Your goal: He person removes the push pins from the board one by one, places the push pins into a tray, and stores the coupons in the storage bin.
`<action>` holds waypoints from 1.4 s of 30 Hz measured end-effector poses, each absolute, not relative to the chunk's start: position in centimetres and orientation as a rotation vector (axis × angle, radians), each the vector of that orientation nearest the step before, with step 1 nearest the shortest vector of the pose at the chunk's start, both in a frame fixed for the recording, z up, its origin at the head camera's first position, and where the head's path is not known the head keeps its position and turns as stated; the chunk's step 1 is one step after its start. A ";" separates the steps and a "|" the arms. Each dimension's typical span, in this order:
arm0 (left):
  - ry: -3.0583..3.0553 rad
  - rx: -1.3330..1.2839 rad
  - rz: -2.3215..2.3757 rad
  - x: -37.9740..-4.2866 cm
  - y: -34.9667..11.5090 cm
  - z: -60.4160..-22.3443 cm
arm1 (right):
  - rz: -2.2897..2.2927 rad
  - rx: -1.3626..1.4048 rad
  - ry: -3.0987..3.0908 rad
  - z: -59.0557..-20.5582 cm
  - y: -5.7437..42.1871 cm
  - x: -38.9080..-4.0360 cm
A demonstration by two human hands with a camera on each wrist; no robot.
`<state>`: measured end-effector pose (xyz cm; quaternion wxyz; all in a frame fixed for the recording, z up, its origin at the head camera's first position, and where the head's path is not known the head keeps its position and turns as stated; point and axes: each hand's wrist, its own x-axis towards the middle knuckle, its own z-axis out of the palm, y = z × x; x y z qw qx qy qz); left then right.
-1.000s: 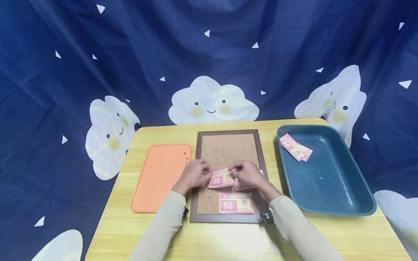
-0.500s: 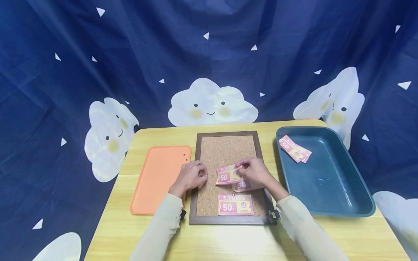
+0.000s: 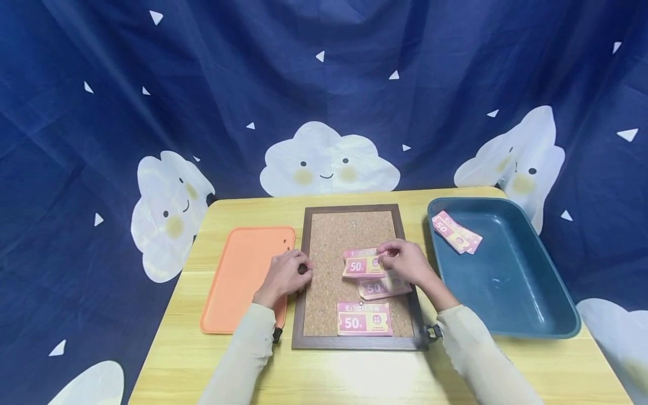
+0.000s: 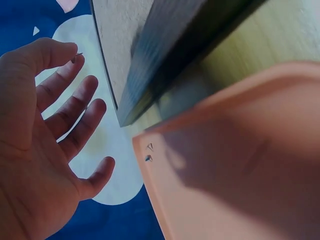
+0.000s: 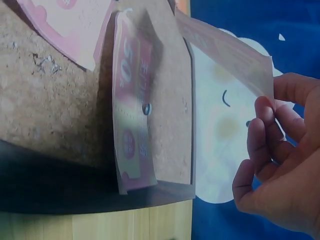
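Note:
My left hand (image 3: 284, 274) hovers at the left side of a framed cork board (image 3: 336, 228); its thumb and index finger pinch a small thumbtack (image 4: 76, 56), the other fingers spread. Over the board, my right hand (image 3: 409, 263) pinches the right end of a pink and yellow coupon (image 3: 360, 265) marked 50, lifted off the cork. Partly covered by it is a second coupon (image 3: 376, 290) on the board, a tack (image 5: 146, 108) at its edge in the right wrist view. Nearest the front frame lies a third coupon (image 3: 363, 322) with a tack at its top edge.
Left of the board lies an orange tray (image 3: 240, 281) with a few tacks (image 4: 149, 158) in its corner. A deep blue-green bin (image 3: 511, 281) stands on the right, holding loose coupons (image 3: 458, 233). A dark blue cloud-patterned curtain (image 3: 324, 84) hangs behind the table.
My right hand has moved right and slightly away from me, carrying the coupon. My left hand has let go of the coupon's left side and drawn left toward the orange tray.

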<state>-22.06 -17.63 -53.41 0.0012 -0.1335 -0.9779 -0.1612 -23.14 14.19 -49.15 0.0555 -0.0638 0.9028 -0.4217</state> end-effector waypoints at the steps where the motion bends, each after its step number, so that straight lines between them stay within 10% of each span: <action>1: -3.071 -0.408 -0.514 -22.1 -17.7 -53.4 | -1.278 -0.187 2.743 -49.1 14.3 -23.2; 42: -3.015 -0.084 -0.620 -22.3 -22.2 -53.6 | -1.307 -0.010 3.012 -48.8 21.8 -24.8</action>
